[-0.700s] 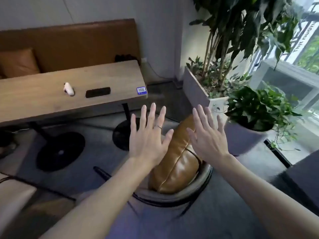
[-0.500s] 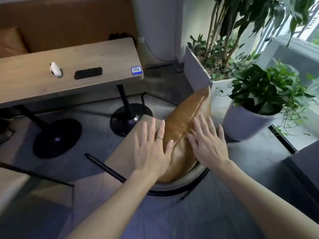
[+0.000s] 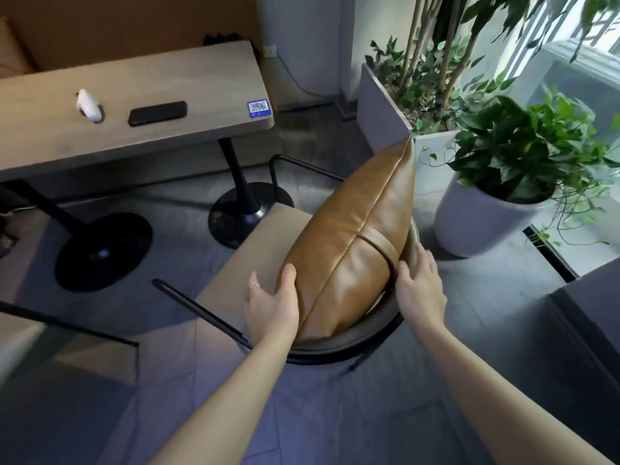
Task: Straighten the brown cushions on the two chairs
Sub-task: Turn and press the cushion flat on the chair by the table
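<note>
Beyond my hands and off to the left runs the long wooden tabletop (image 3: 141, 85) on its black pedestal legs, with a brown bench back behind it. Ahead and to the right of my right hand stand a tall grey planter (image 3: 385, 109) full of stems and leaves and, nearer, a round white pot (image 3: 476, 223) holding a bushy green plant. Directly under my hands is the chair (image 3: 265, 236), its tan seat showing to the left of my left hand and its curved dark back rim passing beneath my wrists. The brown cushion (image 3: 355, 243) stands on edge on that seat, leaning against the chair back, its seam running up the middle and its far corner pointing away from me toward the planter. My left hand (image 3: 273, 307) is pressed against the cushion's left side, thumb laid up on the leather and fingers spread behind it, a thin ring on one finger. My right hand (image 3: 421, 283) cups the cushion's right side, just by the strap that crosses it, fingers apart. On the tabletop, far past my left hand, lie a black phone (image 3: 157, 113), a small white object (image 3: 89, 105) and a blue QR sticker (image 3: 258, 108).
</note>
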The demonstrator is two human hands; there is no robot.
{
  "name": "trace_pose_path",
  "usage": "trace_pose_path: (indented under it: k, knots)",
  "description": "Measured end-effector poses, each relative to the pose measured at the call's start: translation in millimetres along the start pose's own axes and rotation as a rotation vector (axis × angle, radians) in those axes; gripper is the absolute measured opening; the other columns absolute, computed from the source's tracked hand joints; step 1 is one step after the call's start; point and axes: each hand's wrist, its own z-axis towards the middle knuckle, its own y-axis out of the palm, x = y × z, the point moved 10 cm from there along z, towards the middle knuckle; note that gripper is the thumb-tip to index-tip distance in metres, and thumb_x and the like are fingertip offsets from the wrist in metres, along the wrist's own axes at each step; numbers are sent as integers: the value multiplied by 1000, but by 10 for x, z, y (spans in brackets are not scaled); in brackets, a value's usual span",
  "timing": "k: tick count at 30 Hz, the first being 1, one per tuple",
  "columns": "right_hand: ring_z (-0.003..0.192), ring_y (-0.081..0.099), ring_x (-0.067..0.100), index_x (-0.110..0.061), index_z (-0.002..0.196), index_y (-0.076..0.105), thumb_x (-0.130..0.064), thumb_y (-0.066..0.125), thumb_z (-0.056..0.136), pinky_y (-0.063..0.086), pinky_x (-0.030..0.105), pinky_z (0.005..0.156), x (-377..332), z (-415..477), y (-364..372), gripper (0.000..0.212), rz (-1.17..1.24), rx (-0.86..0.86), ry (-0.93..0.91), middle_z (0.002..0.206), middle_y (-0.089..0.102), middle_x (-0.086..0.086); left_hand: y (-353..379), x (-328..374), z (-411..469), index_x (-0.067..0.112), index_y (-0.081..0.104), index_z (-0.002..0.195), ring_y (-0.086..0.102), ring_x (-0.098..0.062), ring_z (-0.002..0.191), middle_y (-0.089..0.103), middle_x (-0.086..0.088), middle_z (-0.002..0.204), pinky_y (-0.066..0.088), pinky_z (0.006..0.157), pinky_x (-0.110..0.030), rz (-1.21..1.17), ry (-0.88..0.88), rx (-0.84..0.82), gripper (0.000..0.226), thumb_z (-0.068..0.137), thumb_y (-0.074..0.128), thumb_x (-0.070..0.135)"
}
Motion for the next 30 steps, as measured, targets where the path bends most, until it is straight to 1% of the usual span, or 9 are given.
trace_pose_path:
  k: [1, 3, 5, 7, 10, 17, 23, 27, 30]
  knots:
    - [153, 30, 28, -31, 162, 24, -40, 51, 97, 28, 54, 120, 176, 26, 52, 71, 46, -50, 115, 171, 25, 1, -30, -64, -5, 27, 24, 161, 38, -38, 146, 35, -7, 165, 32, 116, -53, -27, -57, 10, 90, 89, 61, 64]
    - [138, 50, 39, -37, 156, 31, -48, 64, 73, 43, 59, 111, 529, 110, 216, 90, 156, -139, 312, 158, 47, 9, -56, -224, -5, 29, 19, 163, 35, -39, 147, 31, -8, 166, 32, 119, -54, -96, -187, 26, 106, 79, 68, 71]
    - [113, 65, 42, -41, 131, 49, -54, 60, 54, 57, 61, 94, 901, 295, 429, 78, 164, -202, 401, 129, 68, 9, -34, -377, -53, 27, 18, 163, 37, -39, 145, 28, -11, 166, 34, 118, -53, -189, -328, 17, 118, 70, 74, 75]
    - [100, 69, 41, -40, 104, 56, -55, 59, 51, 62, 60, 83, 1012, 398, 510, 55, 152, -215, 409, 109, 72, 8, 46, -478, -117, 23, 24, 160, 49, -39, 135, 42, -11, 156, 41, 112, -55, -324, -452, -20, 122, 63, 80, 73]
    - [93, 71, 40, -36, 92, 57, -53, 60, 52, 62, 58, 80, 814, 303, 395, 44, 146, -182, 379, 99, 73, 6, 190, -507, -138, 22, 36, 149, 62, -39, 113, 59, -9, 134, 48, 101, -63, -473, -544, -91, 112, 59, 85, 67]
    - [87, 72, 40, -28, 97, 61, -40, 67, 73, 65, 57, 66, 580, 129, 409, 28, 179, -186, 343, 98, 72, 10, 106, -529, 48, 22, 51, 134, 66, -40, 103, 68, -6, 117, 54, 94, -58, -506, -489, -45, 122, 28, 86, 71]
    - [95, 72, 35, -30, 99, 62, -52, 67, 58, 65, 56, 68, 610, 137, 767, 46, 255, -173, 341, 103, 73, 6, -137, -446, 421, 19, 55, 130, 68, -40, 101, 68, -7, 117, 54, 94, -60, -497, -441, -66, 117, 29, 90, 67]
    - [94, 72, 34, -28, 100, 63, -48, 68, 61, 65, 57, 68, 330, -72, 967, 44, 324, -141, 350, 103, 74, 8, -405, -311, 700, 15, 53, 133, 67, -39, 105, 66, -9, 121, 54, 97, -58, -465, -390, -66, 112, 38, 93, 59]
    - [95, 72, 34, -26, 106, 63, -40, 70, 76, 66, 54, 64, 110, -216, 1190, 34, 380, -113, 362, 106, 73, 9, -636, -186, 993, 13, 52, 139, 67, -38, 107, 66, -11, 124, 56, 97, -52, -445, -348, -78, 111, 45, 95, 54]
